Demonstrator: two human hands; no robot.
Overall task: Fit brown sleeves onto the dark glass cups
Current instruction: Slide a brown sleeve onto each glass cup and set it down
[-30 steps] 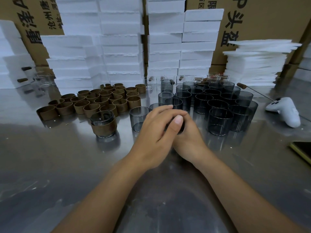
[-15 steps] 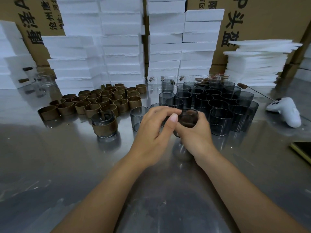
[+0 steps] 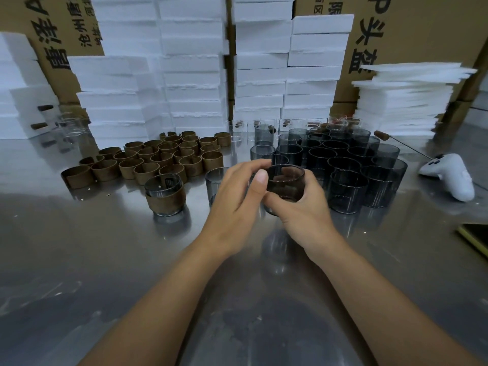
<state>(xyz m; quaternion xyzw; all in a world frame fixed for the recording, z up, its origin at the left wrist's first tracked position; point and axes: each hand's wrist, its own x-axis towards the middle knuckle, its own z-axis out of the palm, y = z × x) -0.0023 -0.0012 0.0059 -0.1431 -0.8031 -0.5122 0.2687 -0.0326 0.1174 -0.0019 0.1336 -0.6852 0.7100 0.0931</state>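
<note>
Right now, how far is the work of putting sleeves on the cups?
Done: one sleeved cup stands on the table. In hand: the left hand and right hand hold a dark cup, brown showing round it. Left: many bare cups and loose sleeves wait behind.
</note>
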